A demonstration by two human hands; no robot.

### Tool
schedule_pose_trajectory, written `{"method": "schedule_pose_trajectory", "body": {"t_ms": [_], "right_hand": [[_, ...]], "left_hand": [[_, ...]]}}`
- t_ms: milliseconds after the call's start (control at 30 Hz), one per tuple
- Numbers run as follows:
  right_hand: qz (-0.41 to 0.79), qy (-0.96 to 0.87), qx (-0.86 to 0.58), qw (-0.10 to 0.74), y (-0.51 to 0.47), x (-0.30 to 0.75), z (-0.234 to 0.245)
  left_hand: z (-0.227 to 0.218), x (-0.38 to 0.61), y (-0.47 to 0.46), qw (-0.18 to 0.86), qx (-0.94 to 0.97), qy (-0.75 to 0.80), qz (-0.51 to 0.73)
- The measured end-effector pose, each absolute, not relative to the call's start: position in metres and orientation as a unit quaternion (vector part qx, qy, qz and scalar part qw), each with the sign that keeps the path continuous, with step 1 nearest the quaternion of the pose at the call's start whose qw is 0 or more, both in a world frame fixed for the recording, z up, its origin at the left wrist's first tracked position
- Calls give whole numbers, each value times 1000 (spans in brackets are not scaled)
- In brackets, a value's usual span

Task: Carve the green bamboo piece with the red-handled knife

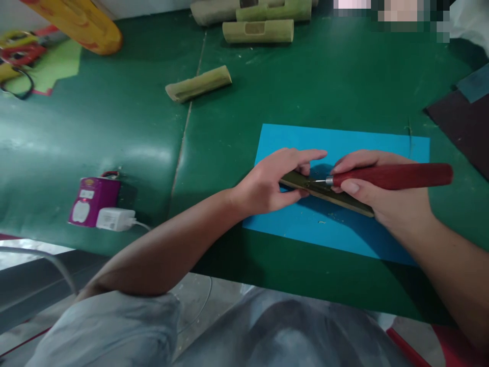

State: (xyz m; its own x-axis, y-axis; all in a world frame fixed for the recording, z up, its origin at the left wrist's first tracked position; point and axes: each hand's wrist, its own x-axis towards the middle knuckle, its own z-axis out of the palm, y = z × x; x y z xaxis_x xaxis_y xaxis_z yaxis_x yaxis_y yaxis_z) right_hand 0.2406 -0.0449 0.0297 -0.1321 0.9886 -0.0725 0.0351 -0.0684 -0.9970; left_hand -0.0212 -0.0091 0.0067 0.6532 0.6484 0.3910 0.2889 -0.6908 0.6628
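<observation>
A narrow flat bamboo strip [331,195] lies on a blue sheet [355,142] on the green table. My left hand [273,181] pinches the strip's left end between thumb and fingers, holding it down. My right hand [376,191] is wrapped round a carving tool with a long red wooden handle [397,176]. The tool's small metal tip [320,180] rests on the strip's top face, just right of my left fingers.
A split bamboo piece [198,84] lies further back, with several bamboo tubes [258,30] at the far edge. A purple box with a white charger [100,209] sits at the left. Scissors [17,56] and a yellow object [82,23] lie far left. Dark sheets [464,125] lie right.
</observation>
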Motion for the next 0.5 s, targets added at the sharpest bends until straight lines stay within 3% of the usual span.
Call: {"method": "schedule_pose_trajectory", "body": {"t_ms": [233,400,500], "right_hand": [[502,-520,-497,481,-45,237,28],[409,-572,-558,441,-55,231,40],[423,-558,-560,443,-56,230,42]], "left_hand": [[7,-21,-9,292,860,268,322],[7,-22,-8,297,860,283,303],[8,-22,-8,299,860,288,297]]}}
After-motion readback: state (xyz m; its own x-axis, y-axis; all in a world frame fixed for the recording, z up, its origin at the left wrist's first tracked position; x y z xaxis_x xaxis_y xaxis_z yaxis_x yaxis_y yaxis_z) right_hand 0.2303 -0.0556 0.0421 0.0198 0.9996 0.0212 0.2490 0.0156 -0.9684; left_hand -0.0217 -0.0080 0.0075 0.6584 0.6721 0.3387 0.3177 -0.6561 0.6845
